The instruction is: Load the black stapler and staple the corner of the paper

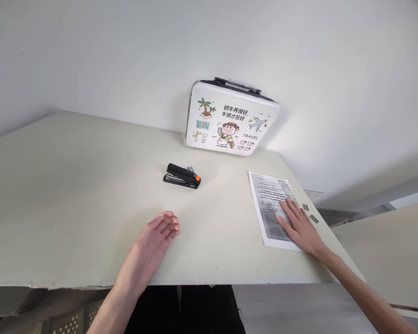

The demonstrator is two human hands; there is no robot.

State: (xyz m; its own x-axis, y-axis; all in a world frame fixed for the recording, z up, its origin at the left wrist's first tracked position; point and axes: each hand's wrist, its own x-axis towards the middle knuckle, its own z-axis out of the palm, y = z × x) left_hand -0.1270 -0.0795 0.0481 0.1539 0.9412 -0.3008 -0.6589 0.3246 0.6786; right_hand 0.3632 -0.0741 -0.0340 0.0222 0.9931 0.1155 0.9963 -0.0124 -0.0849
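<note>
Noted nearest the front edge of the pale, flat-topped table: bare left hand, turned on its side, loosely cupped, holding nothing. Noted toward the right edge: bare right hand, palm down, fingers spread, touching but not grasping the white, rectangular sheet of printed paper. Laid lengthwise front to back, slightly askew, just left of two small grey-green pieces near the right edge.

Located farther in, beyond the left fingertips and a little to their right: black, elongated, orange-ended stapler. Set lengthwise from left to right, orange end rightmost and angled slightly toward the front edge; untouched, clearly nearer to the left hand than to the right.

Positioned at the far edge, near the far right corner: white, rectangular, cartoon-printed case. Stood against the wall, black handle uppermost. Apparently closed; impossible to tell contents.
</note>
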